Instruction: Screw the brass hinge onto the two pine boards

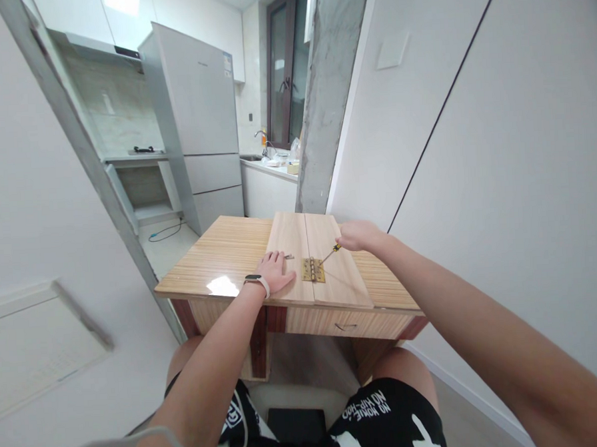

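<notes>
Two pale wooden boards lie side by side across the desk, the left board (286, 232) and the right board (341, 281). A brass hinge (313, 270) lies over the seam between them. My right hand (360, 235) is closed around the handle of a screwdriver (336, 248), which slants down to the left with its tip at the right leaf of the hinge. My left hand (275, 271) rests on the left board with its fingers stretched out. Beside its fingertips are small metal pieces (289, 257), perhaps screws, too small to make out.
Under the boards stands a wood-grain desk (220, 254) with a drawer (346, 325) in front. A white wall (474, 141) rises close on the right. Beyond the desk are a grey fridge (207, 101) and a sink counter (271, 185). A pale cable (159, 431) crosses the lower left.
</notes>
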### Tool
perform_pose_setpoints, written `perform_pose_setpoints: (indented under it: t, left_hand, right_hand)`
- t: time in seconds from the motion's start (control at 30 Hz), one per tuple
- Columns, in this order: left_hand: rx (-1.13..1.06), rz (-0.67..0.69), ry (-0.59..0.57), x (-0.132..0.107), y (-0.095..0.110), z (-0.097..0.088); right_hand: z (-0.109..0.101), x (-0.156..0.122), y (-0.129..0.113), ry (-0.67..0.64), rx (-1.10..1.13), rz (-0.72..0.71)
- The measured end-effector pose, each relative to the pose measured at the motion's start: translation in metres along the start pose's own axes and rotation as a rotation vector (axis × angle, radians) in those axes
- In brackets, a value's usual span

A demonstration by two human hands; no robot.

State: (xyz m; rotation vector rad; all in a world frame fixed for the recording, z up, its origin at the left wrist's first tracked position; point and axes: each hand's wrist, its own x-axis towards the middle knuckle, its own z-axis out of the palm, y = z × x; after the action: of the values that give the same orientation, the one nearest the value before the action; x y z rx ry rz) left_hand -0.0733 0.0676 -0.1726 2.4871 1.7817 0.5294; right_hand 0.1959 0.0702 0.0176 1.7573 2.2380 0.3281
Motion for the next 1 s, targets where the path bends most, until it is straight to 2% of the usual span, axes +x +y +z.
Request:
perform_pose_setpoints:
  t: [0.1,0.27,0.47,0.6,0.77,1.0]
  left_hand:
    - [-0.001,0.006,-0.003,0.000,0.001,-0.001]
    - [-0.002,-0.007,-0.010,0.001,0.000,0.000]
    - [-0.002,0.005,0.000,0.001,-0.002,0.003]
    - [0.011,-0.001,0.009,0.002,-0.003,0.006]
    - [0.014,0.005,0.014,0.001,-0.002,0.006]
    - [0.017,0.009,-0.001,0.000,-0.001,0.003]
  right_hand:
    - [-0.003,-0.001,-0.005,-0.015,0.024,0.051]
    - [0.006,-0.013,-0.009,0.157,-0.022,-0.215]
    - [0.018,-0.015,-0.001,0.366,-0.177,-0.468]
    - [0.022,-0.012,0.007,0.455,-0.246,-0.545]
    - [0.027,-0.012,0.011,0.393,-0.234,-0.477]
    - [0.021,-0.013,0.009,0.153,-0.087,-0.272]
